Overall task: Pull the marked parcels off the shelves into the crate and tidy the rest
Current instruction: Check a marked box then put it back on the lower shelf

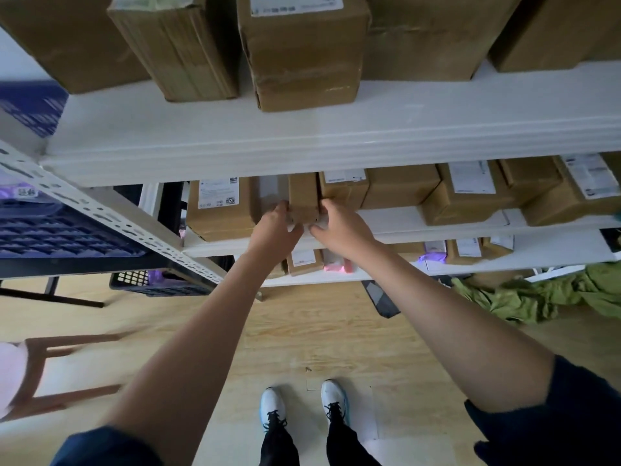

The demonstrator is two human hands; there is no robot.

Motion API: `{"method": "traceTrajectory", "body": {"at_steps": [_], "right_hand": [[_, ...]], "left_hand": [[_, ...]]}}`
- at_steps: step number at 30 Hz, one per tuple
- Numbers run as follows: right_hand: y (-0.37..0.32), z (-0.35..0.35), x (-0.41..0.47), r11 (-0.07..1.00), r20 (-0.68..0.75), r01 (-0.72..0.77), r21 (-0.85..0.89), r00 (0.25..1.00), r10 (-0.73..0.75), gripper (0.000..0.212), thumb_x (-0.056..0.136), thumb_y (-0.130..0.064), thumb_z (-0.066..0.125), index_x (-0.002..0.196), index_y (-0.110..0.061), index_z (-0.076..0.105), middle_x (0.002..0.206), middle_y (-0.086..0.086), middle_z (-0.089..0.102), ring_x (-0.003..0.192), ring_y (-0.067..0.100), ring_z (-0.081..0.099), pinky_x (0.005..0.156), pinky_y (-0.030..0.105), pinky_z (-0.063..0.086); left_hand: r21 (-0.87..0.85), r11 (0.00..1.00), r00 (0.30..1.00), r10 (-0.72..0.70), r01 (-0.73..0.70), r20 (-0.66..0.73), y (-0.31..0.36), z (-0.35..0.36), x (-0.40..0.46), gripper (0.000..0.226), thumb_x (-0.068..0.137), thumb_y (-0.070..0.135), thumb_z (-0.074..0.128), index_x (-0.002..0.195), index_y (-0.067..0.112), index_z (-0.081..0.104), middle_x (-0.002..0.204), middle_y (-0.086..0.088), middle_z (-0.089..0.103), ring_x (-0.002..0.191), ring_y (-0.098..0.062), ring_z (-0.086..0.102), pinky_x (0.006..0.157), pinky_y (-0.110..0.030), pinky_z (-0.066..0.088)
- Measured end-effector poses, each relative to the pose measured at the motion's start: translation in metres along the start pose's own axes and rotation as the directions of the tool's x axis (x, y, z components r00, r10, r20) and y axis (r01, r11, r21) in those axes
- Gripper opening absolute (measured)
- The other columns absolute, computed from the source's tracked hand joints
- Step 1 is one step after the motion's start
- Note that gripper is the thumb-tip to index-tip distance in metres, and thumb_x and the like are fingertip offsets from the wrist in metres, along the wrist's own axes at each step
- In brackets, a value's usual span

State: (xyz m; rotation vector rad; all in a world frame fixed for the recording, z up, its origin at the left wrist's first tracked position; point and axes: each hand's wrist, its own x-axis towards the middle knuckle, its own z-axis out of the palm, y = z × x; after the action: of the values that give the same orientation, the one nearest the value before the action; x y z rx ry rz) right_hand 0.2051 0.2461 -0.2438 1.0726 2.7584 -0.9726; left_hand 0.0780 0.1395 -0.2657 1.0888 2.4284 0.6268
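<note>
White metal shelving (302, 142) filled the view over a pale wooden floor (302, 338), brown cardboard parcels packed on each level. On the middle shelf I saw a narrow upright brown cardboard parcel (303, 196) between a larger labelled box (220, 206) and another box (342, 190). My left hand (277, 230) and right hand (339, 227) flanked it, fingers curled against its sides, holding it at the shelf's front edge.

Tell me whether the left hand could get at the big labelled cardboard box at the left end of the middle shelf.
Probably yes. The left hand grips the narrow brown cardboard parcel right beside that large labelled cardboard box, whose front face sits open at the white shelf edge; it must let go first.
</note>
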Motion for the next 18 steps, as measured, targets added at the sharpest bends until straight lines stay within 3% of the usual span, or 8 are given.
{"method": "traceTrajectory", "body": {"at_steps": [4, 7, 10, 14, 18], "right_hand": [[-0.002, 0.004, -0.003, 0.996, 0.02, -0.02, 0.09, 1.0, 0.018, 0.068, 0.095, -0.041, 0.062, 0.151, -0.013, 0.038, 0.139, 0.008, 0.057, 0.122, 0.028, 0.058, 0.098, 0.044, 0.052], [-0.001, 0.007, -0.02, 0.995, -0.01, 0.008, 0.099, 1.0, -0.007, 0.059, 0.094, -0.04, 0.063, 0.144, -0.015, 0.046, 0.126, 0.003, 0.059, 0.108, 0.023, 0.061, 0.088, 0.039, 0.054], [0.005, 0.015, -0.047, 0.996, -0.032, 0.071, 0.047, 0.997, -0.069, 0.05, 0.094, -0.04, 0.063, 0.136, -0.015, 0.05, 0.124, 0.001, 0.053, 0.101, 0.019, 0.06, 0.078, 0.034, 0.05], [0.015, 0.032, -0.079, 0.996, -0.041, 0.083, 0.025, 0.996, -0.082, 0.059, 0.093, -0.042, 0.062, 0.143, -0.017, 0.045, 0.135, 0.0, 0.049, 0.107, 0.022, 0.064, 0.094, 0.048, 0.05], [0.018, 0.031, -0.082, 0.997, -0.031, 0.053, 0.064, 0.998, -0.051, 0.062, 0.092, -0.037, 0.065, 0.146, -0.019, 0.04, 0.139, 0.001, 0.046, 0.115, 0.024, 0.06, 0.092, 0.043, 0.051]], "left_hand": [[-0.015, 0.999, 0.999, -0.032, 0.032, -0.018, 0.006, 0.006, -0.002, 0.038, 0.093, 0.03, 0.063, 0.121, 0.007, 0.052, 0.111, -0.014, 0.065, 0.099, -0.03, 0.064, 0.082, -0.045, 0.056], [-0.04, 0.999, 1.0, -0.022, 0.022, -0.006, 0.003, 0.016, -0.023, 0.042, 0.093, 0.031, 0.064, 0.127, 0.009, 0.051, 0.12, -0.01, 0.06, 0.106, -0.025, 0.061, 0.087, -0.042, 0.054], [-0.131, 0.991, 1.0, -0.007, 0.005, -0.016, -0.001, 0.024, -0.051, 0.039, 0.091, 0.028, 0.066, 0.125, 0.014, 0.053, 0.115, -0.003, 0.06, 0.103, -0.02, 0.062, 0.082, -0.033, 0.05], [-0.234, 0.972, 1.0, 0.0, -0.001, -0.006, -0.002, 0.034, -0.084, 0.036, 0.089, 0.022, 0.069, 0.121, 0.017, 0.055, 0.105, 0.004, 0.06, 0.102, -0.017, 0.06, 0.077, -0.022, 0.038], [-0.303, 0.953, 1.0, -0.018, 0.013, -0.015, -0.003, 0.031, -0.09, 0.072, 0.088, 0.022, 0.071, 0.148, 0.014, 0.032, 0.118, 0.003, 0.061, 0.107, -0.015, 0.062, 0.088, -0.031, 0.048]]}}
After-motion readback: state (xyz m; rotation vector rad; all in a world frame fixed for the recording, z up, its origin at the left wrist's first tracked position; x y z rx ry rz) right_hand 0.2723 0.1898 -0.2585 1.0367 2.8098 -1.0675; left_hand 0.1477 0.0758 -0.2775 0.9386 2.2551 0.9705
